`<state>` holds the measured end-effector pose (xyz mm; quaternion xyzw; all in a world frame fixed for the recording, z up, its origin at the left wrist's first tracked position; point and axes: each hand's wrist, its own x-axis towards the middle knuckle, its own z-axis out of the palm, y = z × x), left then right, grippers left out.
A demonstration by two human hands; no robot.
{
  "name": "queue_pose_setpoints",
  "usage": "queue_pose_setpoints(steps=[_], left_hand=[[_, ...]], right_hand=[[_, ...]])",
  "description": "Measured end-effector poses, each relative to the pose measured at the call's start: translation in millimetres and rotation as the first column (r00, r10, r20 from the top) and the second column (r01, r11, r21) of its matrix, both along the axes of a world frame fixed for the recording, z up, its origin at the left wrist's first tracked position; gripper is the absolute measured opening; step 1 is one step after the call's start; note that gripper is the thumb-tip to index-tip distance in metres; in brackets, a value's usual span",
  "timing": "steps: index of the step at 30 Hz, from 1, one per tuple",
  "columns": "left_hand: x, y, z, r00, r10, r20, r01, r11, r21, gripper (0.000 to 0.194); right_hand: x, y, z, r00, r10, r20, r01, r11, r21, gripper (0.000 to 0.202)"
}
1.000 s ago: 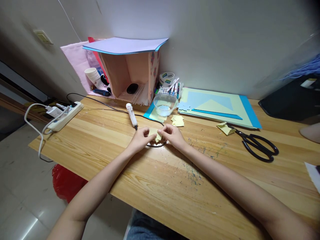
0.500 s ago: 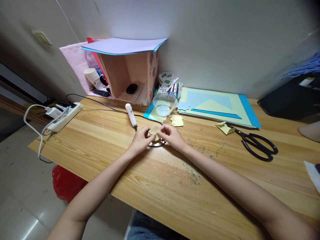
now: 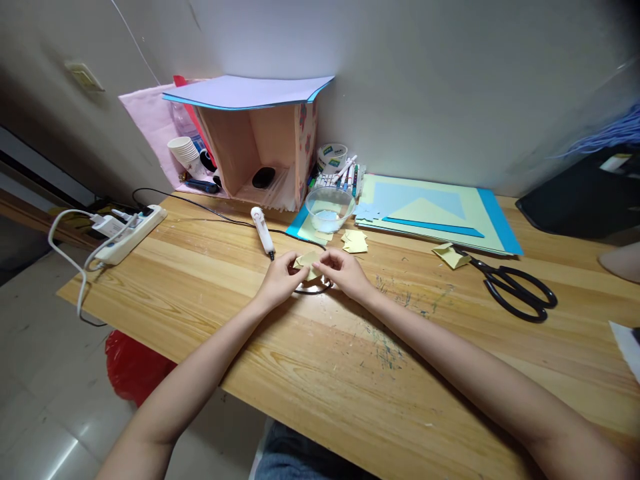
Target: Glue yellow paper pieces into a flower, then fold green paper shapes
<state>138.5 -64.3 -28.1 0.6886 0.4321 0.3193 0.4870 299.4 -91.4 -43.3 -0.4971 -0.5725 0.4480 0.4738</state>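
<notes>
A small piece of pale yellow paper is held between both hands, just above the middle of the table. My left hand pinches its left side with thumb and fingers. At its right edge, my right hand grips with the thumb and fingertips. Below the hands a black cable loops on the wood, beside a bright reflection. The white glue gun lies just beyond my left hand. Past my right hand rests a small stack of yellow paper pieces.
Black-handled scissors lie at the right, beside a folded yellow paper. A clear plastic bowl, markers and coloured paper sheets stand behind. An open pink box is at the back; a power strip sits left.
The yellow paper has tilted slightly between the fingers and looks a little flatter. Both hands stay in nearly the same place.
</notes>
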Motion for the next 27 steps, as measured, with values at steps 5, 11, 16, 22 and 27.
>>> queue_pose_setpoints(steps=[5,11,16,22,27], left_hand=[[-0.1,0.0,-0.6,1.000,0.008,-0.030,-0.007,1.000,0.021,0.014],[-2.4,2.7,-2.7,0.997,0.050,-0.053,-0.048,0.998,0.028,0.015],[-2.2,2.1,-1.1,0.998,0.046,-0.042,-0.046,0.999,0.020,0.016],[-2.4,2.1,-1.1,0.998,0.047,-0.036,-0.047,0.999,0.014,0.016],[-2.7,4.0,-3.4,1.000,0.024,-0.019,-0.024,1.000,-0.009,0.020]], right_hand=[[0.4,0.3,-3.0,1.000,-0.008,0.026,0.007,1.000,0.011,0.022],[1.5,0.9,0.2,1.000,-0.009,0.010,0.009,1.000,-0.007,0.030],[0.3,0.4,-0.9,1.000,-0.008,-0.021,0.007,1.000,-0.018,0.029],[0.5,0.6,-1.6,0.999,-0.031,0.027,0.031,0.999,0.009,0.027],[-1.0,-0.6,0.5,0.999,-0.027,0.027,0.027,1.000,-0.003,0.031]])
